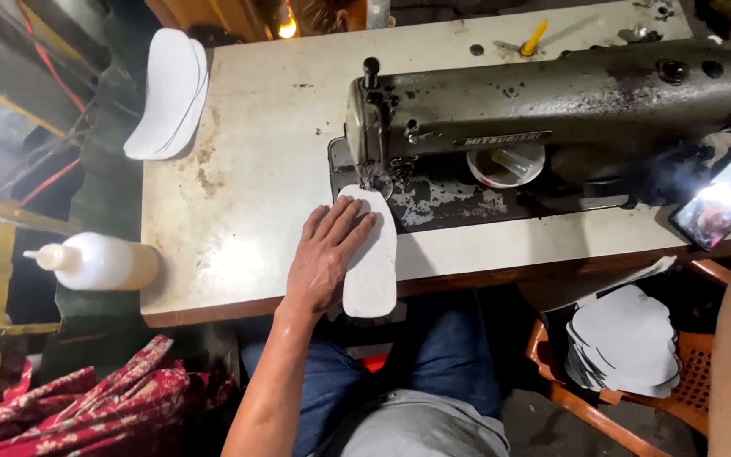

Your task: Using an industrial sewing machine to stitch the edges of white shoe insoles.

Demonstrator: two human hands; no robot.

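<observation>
Head view, left to right: a white squeeze bottle (99, 261) lay at the table's (247, 169) left edge, with a stack of white curved pieces (167, 93) beyond it. The left hand (325, 256) rested flat, fingers spread, on a white sole-shaped piece (374, 262), gripping nothing. That piece's long axis ran away from the person, its far tip under the sewing machine's (552, 110) needle. Only the right arm's edge showed, so its hand's state couldn't be told. More white pieces (623, 338) sat stacked lower right.
</observation>
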